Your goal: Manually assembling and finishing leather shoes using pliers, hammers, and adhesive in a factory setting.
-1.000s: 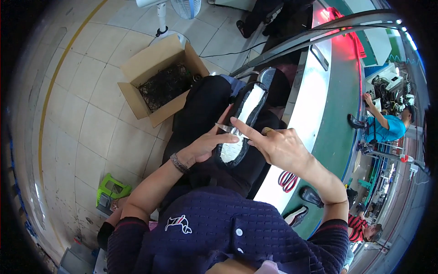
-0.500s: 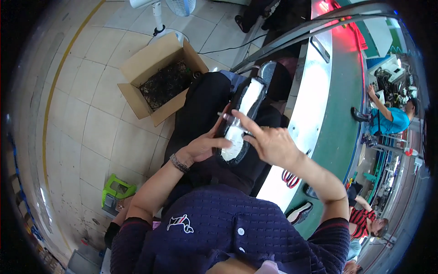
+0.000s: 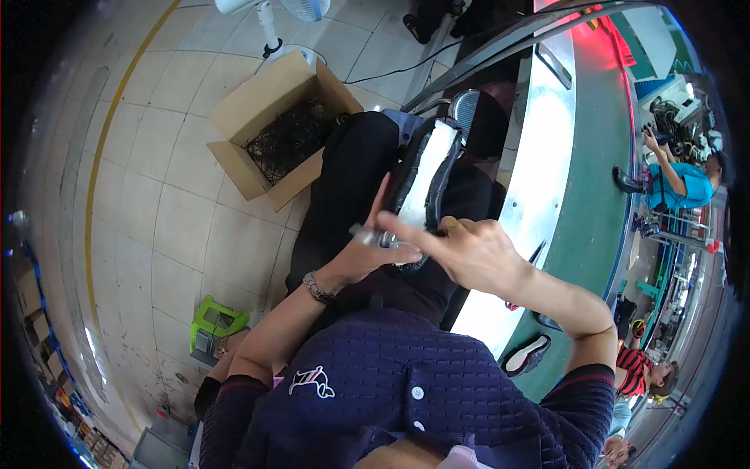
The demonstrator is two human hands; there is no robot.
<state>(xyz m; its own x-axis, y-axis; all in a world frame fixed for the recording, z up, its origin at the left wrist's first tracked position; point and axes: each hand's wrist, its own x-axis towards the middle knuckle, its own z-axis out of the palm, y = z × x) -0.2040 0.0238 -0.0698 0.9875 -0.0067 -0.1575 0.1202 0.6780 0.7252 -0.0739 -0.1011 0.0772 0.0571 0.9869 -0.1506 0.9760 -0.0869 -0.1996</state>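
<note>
Yellow paint is forming a curving line (image 3: 91, 195) along the pale tiled floor (image 3: 183, 164) at the far left. Nearer the person, a bright green frame (image 3: 203, 313) is standing low, and above it an open cardboard box (image 3: 254, 94) is holding a dark, tangled mass (image 3: 293, 137); a white fan (image 3: 268, 27) is standing just behind the box.

Wearing a bracelet (image 3: 316, 288) at the wrist, the left hand (image 3: 363, 254) is gripping the near end of a black shoe (image 3: 426, 176), its thumb lying across the white underside and its fingers wrapping the left side. The shoe is pointing away above the person's lap, underside up. A small metallic thing (image 3: 375, 237), blurred, is lying where the hands are meeting. From the right, the right hand (image 3: 484, 254) is reaching over the shoe, index finger stretching out and the others curling; whether it is pinching anything, I cannot tell.

Beyond, a white bench (image 3: 539, 164) is carrying a flat dark oblong thing (image 3: 556, 64). Alongside, a green surface (image 3: 598, 172) is running, with a second shoe (image 3: 530, 356) lying on it. At far right, a person in red-and-black stripes (image 3: 637, 371) and a co-worker in blue (image 3: 683, 186) are appearing sideways.
</note>
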